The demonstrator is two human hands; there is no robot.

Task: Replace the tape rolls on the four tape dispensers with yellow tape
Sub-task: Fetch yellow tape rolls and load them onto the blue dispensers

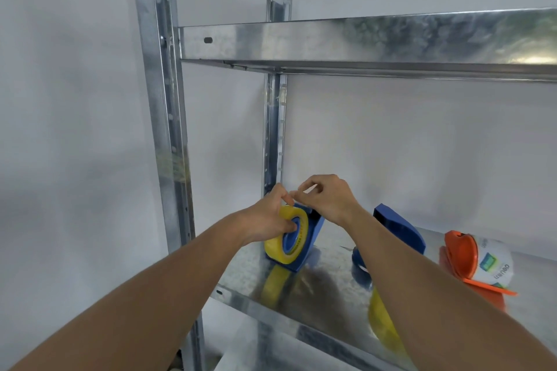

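At the shelf's (241, 286) left front corner, your left hand (268, 215) clamps the yellow tape roll (275, 245) steady on the blue dispenser (313, 227) while your right hand (327, 196) pinches its free end to draw it out

Tape dispensers in view: three. Two are blue: one at the left (304, 238) carrying a yellow tape roll (286, 235), one at the centre (398, 227) partly hidden behind the right forearm. One is orange (458, 253), at the right, carrying a white-labelled roll (491, 259). Yellow tape rolls: two, the second (381, 322) lying nearer on the lower shelf (325, 289). Metal shelves: two, the upper (361, 42) bare. Hands: two, left (268, 217) and right (328, 199).
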